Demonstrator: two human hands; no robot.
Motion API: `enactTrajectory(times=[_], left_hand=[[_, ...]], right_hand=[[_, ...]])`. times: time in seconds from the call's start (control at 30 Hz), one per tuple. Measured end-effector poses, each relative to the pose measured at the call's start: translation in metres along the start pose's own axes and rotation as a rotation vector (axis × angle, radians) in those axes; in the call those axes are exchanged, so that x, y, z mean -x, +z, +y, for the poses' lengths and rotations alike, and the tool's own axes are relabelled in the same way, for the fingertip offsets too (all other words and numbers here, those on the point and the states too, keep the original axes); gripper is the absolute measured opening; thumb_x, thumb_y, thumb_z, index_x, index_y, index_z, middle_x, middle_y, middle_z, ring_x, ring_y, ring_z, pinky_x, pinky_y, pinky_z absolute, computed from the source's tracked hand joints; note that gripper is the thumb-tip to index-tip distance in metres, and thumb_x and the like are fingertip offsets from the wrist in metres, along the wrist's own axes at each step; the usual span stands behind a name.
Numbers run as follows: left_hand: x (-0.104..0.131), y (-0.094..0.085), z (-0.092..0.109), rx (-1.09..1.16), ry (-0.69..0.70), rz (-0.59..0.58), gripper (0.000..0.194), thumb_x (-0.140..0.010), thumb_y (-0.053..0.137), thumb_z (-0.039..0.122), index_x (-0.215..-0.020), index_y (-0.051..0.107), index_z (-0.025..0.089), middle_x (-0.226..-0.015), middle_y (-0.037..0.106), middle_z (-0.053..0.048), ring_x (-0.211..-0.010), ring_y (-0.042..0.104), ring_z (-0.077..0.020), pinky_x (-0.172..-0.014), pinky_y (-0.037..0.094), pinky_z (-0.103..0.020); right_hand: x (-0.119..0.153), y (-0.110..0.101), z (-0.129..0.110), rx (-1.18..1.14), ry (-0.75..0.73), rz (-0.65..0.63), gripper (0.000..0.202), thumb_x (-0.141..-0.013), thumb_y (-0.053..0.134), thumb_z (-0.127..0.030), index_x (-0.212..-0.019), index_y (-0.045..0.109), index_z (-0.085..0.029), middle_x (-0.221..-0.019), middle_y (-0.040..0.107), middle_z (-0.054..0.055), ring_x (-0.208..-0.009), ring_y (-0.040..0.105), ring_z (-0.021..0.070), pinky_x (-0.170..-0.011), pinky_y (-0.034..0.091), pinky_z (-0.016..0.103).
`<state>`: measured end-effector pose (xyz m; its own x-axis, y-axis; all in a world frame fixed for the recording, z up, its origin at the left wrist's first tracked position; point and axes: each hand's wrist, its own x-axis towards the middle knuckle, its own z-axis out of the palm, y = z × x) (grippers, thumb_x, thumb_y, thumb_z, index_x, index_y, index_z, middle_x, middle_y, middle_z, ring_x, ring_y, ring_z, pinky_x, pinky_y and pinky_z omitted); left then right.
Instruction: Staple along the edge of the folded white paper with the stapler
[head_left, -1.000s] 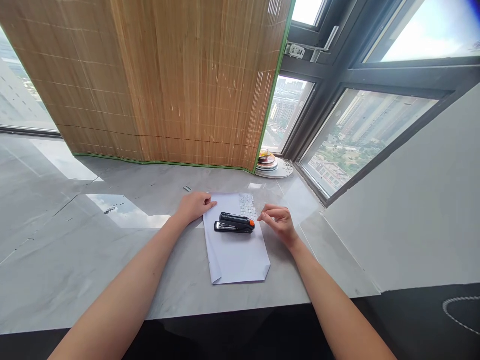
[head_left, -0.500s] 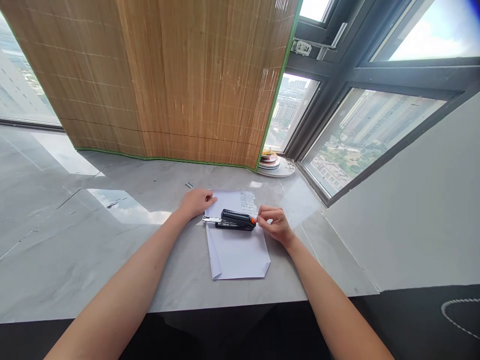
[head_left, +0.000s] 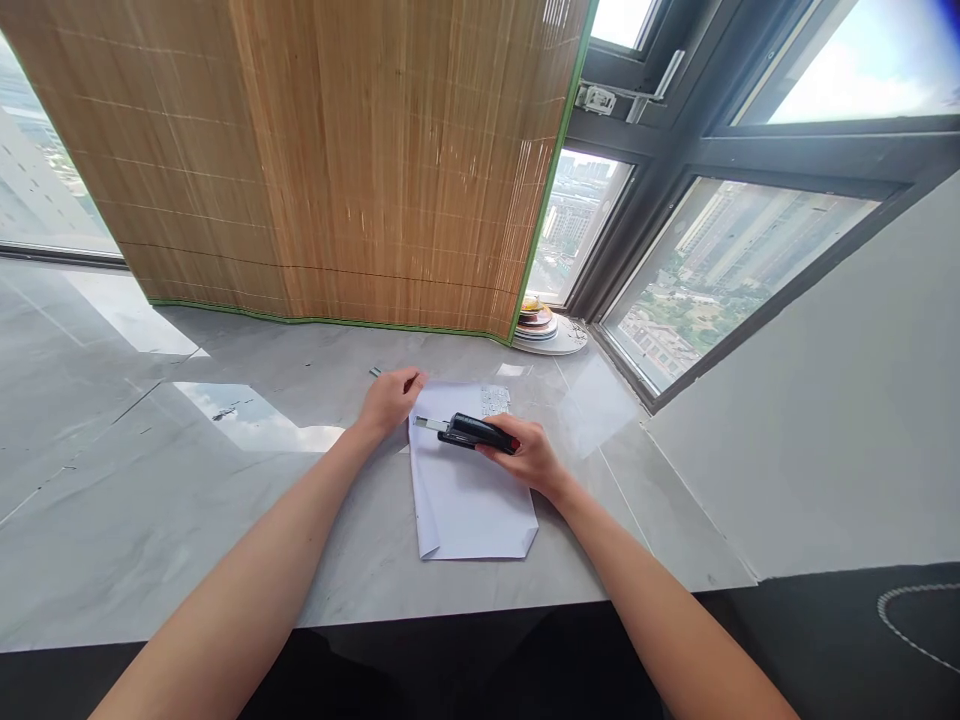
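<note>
My right hand [head_left: 531, 452] is wrapped round the back half of a black stapler [head_left: 474, 431]. The stapler points left over a white paper bag or folded stack of paper [head_left: 480, 510], with its silver metal front part sticking out past the black body. Part of its rear is hidden by my fingers, where a bit of red shows. At the paper's upper left corner, my left hand [head_left: 390, 398] is closed with thumb and fingertips on the edge. A printed patch [head_left: 495, 400] shows near the paper's top right, and the lower corners are folded.
Short grey staple strips [head_left: 375, 371] lie beyond my left hand on the marble-like ledge [head_left: 225, 520]. A bamboo blind [head_left: 337, 170] hangs at the back. Stacked plates [head_left: 551, 335] stand in the corner by the window, and a white wall [head_left: 840, 430] rises on the right.
My right hand has gone from pinching the stapler's rear end to gripping its body. The stapler's front has tilted up and shifted slightly right. My left hand has moved slightly up and left.
</note>
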<state>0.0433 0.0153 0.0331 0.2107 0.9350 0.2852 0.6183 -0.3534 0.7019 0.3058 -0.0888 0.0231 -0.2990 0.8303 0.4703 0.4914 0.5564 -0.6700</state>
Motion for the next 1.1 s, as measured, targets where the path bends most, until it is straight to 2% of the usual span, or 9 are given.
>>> enactTrajectory(times=[0.07,0.17,0.27,0.33,0.5,0.63,0.77,0.87,1.1], left_hand=[[0.002,0.001,0.009,0.324,-0.095,0.015,0.049,-0.1,0.037,0.059,-0.069,0.046,0.023,-0.053,0.042,0.002,-0.05,0.037,-0.0133,-0.053,0.029,-0.029],[0.004,0.006,0.02,0.767,-0.284,-0.28,0.061,-0.098,0.027,0.074,-0.08,0.053,0.022,-0.051,0.039,0.005,-0.039,0.022,-0.0092,-0.043,0.019,-0.025],[0.007,0.012,0.023,0.955,-0.397,-0.614,0.075,-0.094,0.024,0.084,-0.09,0.063,0.019,-0.051,0.043,0.004,-0.034,0.015,-0.006,-0.038,0.011,-0.023],[0.008,0.013,0.022,1.012,-0.442,-0.683,0.079,-0.093,0.025,0.085,-0.09,0.066,0.018,-0.052,0.046,0.003,-0.032,0.015,-0.0048,-0.036,0.01,-0.022],[0.008,0.012,0.017,1.066,-0.55,-0.662,0.067,-0.096,0.041,0.078,-0.078,0.063,0.017,-0.052,0.048,0.002,-0.032,0.017,-0.0029,-0.031,0.017,-0.02],[0.006,0.01,0.017,1.121,-0.575,-0.627,0.056,-0.101,0.045,0.063,-0.081,0.065,0.014,-0.057,0.048,0.002,-0.035,0.016,-0.0023,-0.032,0.023,-0.018],[0.002,0.01,0.019,1.199,-0.529,-0.421,0.025,-0.098,0.049,0.03,-0.085,0.064,0.014,-0.072,0.058,-0.003,-0.047,0.041,-0.0066,-0.046,0.045,-0.019],[0.001,0.012,0.019,1.225,-0.5,-0.239,0.013,-0.091,0.054,0.01,-0.095,0.066,0.012,-0.087,0.068,-0.006,-0.063,0.059,-0.0081,-0.063,0.055,-0.02],[0.004,0.018,0.013,1.023,-0.286,-0.231,0.042,-0.082,0.086,0.036,-0.114,0.072,0.012,-0.108,0.079,-0.016,-0.088,0.077,-0.0212,-0.088,0.063,-0.037]], right_hand=[[0.0,-0.004,-0.002,0.027,0.021,0.2,0.021,-0.093,0.074,-0.034,-0.112,0.074,-0.025,-0.095,0.075,0.004,-0.079,0.068,0.0196,-0.072,0.054,0.032],[-0.001,-0.009,-0.003,0.125,-0.045,0.39,0.025,-0.097,0.07,-0.032,-0.121,0.075,-0.028,-0.111,0.076,0.007,-0.098,0.07,0.0262,-0.086,0.059,0.041],[0.001,-0.008,-0.002,0.23,-0.218,0.326,0.035,-0.099,0.065,-0.025,-0.133,0.071,-0.031,-0.125,0.075,0.008,-0.113,0.067,0.0307,-0.098,0.057,0.052],[0.004,-0.004,0.001,0.288,-0.306,0.216,0.038,-0.101,0.061,-0.021,-0.136,0.069,-0.033,-0.128,0.075,0.006,-0.114,0.067,0.0301,-0.101,0.056,0.053],[0.009,0.002,0.002,0.416,-0.392,0.035,0.043,-0.105,0.054,-0.016,-0.137,0.068,-0.04,-0.134,0.072,-0.001,-0.117,0.064,0.0256,-0.106,0.051,0.049],[0.006,0.001,-0.001,0.362,-0.304,0.13,0.037,-0.103,0.058,-0.019,-0.132,0.072,-0.038,-0.126,0.076,0.002,-0.112,0.065,0.0264,-0.103,0.051,0.048],[0.0,-0.006,-0.004,0.108,-0.022,0.3,0.027,-0.092,0.076,-0.033,-0.118,0.077,-0.028,-0.1,0.077,0.007,-0.085,0.066,0.0248,-0.08,0.056,0.041],[-0.003,-0.01,-0.002,-0.108,0.095,0.146,0.03,-0.083,0.083,-0.038,-0.108,0.079,-0.023,-0.086,0.073,0.004,-0.073,0.063,0.0201,-0.065,0.051,0.033],[-0.007,-0.01,0.002,-0.206,0.083,-0.152,0.026,-0.08,0.083,-0.033,-0.104,0.08,-0.023,-0.092,0.076,0.004,-0.085,0.068,0.0216,-0.071,0.051,0.031]])
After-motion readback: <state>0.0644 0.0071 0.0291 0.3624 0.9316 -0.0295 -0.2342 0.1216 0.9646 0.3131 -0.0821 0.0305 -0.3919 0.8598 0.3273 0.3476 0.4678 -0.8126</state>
